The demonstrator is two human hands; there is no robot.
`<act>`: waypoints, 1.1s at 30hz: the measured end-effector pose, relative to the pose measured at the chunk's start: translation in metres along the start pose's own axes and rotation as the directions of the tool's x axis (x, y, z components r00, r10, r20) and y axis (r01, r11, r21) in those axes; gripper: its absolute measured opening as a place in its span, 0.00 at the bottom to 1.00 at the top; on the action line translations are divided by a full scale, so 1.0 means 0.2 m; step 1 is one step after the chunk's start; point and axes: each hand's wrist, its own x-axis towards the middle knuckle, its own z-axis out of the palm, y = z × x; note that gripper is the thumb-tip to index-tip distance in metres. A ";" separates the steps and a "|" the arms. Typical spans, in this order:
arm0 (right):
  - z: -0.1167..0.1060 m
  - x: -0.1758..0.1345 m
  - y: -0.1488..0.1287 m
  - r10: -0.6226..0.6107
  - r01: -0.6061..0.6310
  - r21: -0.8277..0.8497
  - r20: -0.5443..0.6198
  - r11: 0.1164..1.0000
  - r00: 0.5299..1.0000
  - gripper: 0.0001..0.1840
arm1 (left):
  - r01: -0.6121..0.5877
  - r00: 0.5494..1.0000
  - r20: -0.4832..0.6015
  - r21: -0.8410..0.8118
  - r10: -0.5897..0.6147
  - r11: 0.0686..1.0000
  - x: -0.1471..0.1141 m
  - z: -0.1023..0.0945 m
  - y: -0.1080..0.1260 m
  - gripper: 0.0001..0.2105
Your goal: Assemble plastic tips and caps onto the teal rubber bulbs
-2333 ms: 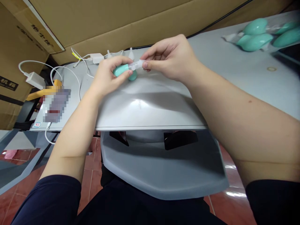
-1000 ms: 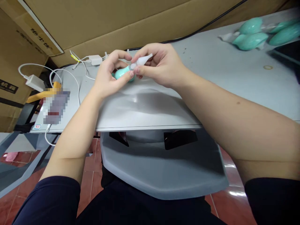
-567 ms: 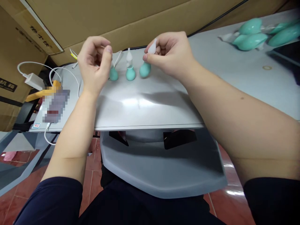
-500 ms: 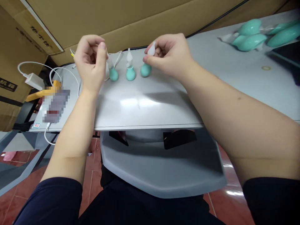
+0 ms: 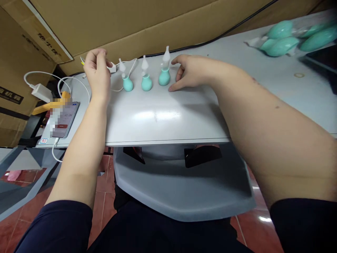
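Note:
Three teal nasal aspirator bulbs with frosted white tips stand upright in a row on the grey table: a left aspirator point(image 5: 127, 84), a middle aspirator point(image 5: 146, 83) and a right aspirator point(image 5: 164, 76). My right hand point(image 5: 189, 72) is just to the right of the right aspirator, thumb and fingers apart around its side, holding nothing. Off to the left of the row, my left hand point(image 5: 98, 72) is raised over the table with its fingers curled in. Nothing shows in it.
More teal bulbs point(image 5: 283, 45) in clear wrapping lie at the back right, by a dark flat object point(image 5: 322, 65). On the left are a phone point(image 5: 67, 121), white cables, a white charger point(image 5: 41, 92) and a yellow object point(image 5: 50, 105). Cardboard point(image 5: 147, 24) stands behind the table.
My right hand has let go of the right aspirator's white tip and moved down and right, fingers opening. The right aspirator now stands upright. My left hand has drawn left, away from the left aspirator.

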 end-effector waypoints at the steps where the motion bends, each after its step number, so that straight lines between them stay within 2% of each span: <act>1: -0.01 0.00 0.01 0.018 -0.018 -0.023 0.008 1.000 1.000 0.53 | 0.042 0.998 -0.056 0.001 -0.042 0.999 0.00 0.01 0.00 0.44; 3: -0.02 0.00 0.01 0.049 -0.047 -0.055 0.023 0.997 0.999 0.52 | 0.141 0.961 -0.233 -0.040 -0.147 0.989 0.00 0.05 0.01 0.48; 5: -0.02 0.00 0.01 0.065 -0.065 -0.045 0.001 0.997 0.998 0.47 | 0.218 0.872 -0.412 -0.157 -0.265 0.963 0.00 0.11 0.02 0.47; 7: -0.02 0.00 0.00 0.072 -0.072 -0.007 -0.084 0.997 0.994 0.37 | 0.265 0.854 -0.413 -0.175 -0.315 0.948 0.01 0.16 0.00 0.46; 9: -0.01 -0.01 -0.02 0.061 -0.055 0.039 -0.181 0.998 0.982 0.27 | 0.315 0.791 -0.510 -0.134 -0.338 0.940 0.03 0.19 -0.05 0.58; 11: 0.00 -0.01 -0.03 0.031 -0.011 0.083 -0.245 0.997 0.969 0.23 | 0.265 0.855 -0.452 -0.044 -0.255 0.963 0.05 0.21 -0.11 0.59; 12: 0.00 -0.01 -0.03 0.012 0.016 0.100 -0.270 0.995 0.963 0.22 | 0.264 0.859 -0.449 -0.025 -0.247 0.964 0.06 0.21 -0.14 0.60; 13: 0.00 -0.01 -0.03 -0.006 0.041 0.114 -0.295 0.993 0.955 0.22 | 0.281 0.857 -0.448 -0.014 -0.257 0.960 0.07 0.22 -0.16 0.60; 16: 0.01 0.00 -0.03 -0.042 0.104 0.149 -0.372 0.983 0.927 0.20 | 0.386 0.795 -0.491 -0.044 -0.357 0.921 0.09 0.22 -0.19 0.63; 18: 0.01 0.01 -0.02 -0.057 0.142 0.174 -0.423 0.974 0.904 0.19 | 0.411 0.819 -0.419 -0.051 -0.393 0.910 0.09 0.21 -0.19 0.64; 20: 0.00 0.02 -0.01 -0.071 0.178 0.198 -0.455 0.964 0.888 0.20 | 0.390 0.880 -0.283 -0.032 -0.383 0.920 0.07 0.18 -0.16 0.60; 22: -0.01 0.01 -0.01 -0.090 0.211 0.204 -0.479 0.956 0.873 0.20 | 0.351 0.926 -0.148 -0.003 -0.348 0.936 0.02 0.15 -0.11 0.47; 23: -0.01 0.01 -0.01 -0.109 0.236 0.203 -0.492 0.950 0.864 0.21 | 0.312 0.950 -0.022 0.029 -0.311 0.950 -0.01 0.14 -0.07 0.36; 24: -0.01 0.00 -0.01 -0.127 0.262 0.203 -0.509 0.944 0.852 0.21 | 0.294 0.953 0.060 0.052 -0.297 0.954 -0.03 0.13 -0.03 0.27; 26: -0.01 -0.01 -0.03 -0.162 0.318 0.209 -0.539 0.925 0.826 0.20 | 0.285 0.941 0.168 0.074 -0.294 0.956 -0.08 0.12 0.06 0.17; 28: 0.01 0.00 -0.06 -0.198 0.392 0.226 -0.584 0.892 0.787 0.19 | 0.263 0.941 0.194 0.092 -0.277 0.960 -0.10 0.11 0.15 0.14; 29: 0.03 0.00 -0.07 -0.248 0.468 0.216 -0.623 0.857 0.742 0.19 | 0.240 0.944 0.202 0.120 -0.261 0.963 -0.10 0.11 0.19 0.14; 30: 0.04 0.01 -0.09 -0.226 0.521 0.206 -0.729 0.828 0.647 0.21 | 0.211 0.947 0.210 0.158 -0.242 0.965 -0.10 0.10 0.22 0.16; 31: 0.07 0.02 -0.11 -0.240 0.572 0.194 -0.768 0.797 0.594 0.21 | 0.179 0.959 0.188 0.187 -0.214 0.966 -0.09 0.10 0.25 0.18; 33: 0.11 0.02 -0.14 -0.337 0.702 0.207 -0.763 0.682 0.552 0.17 | 0.118 0.984 0.109 0.186 -0.139 0.975 -0.08 0.10 0.30 0.21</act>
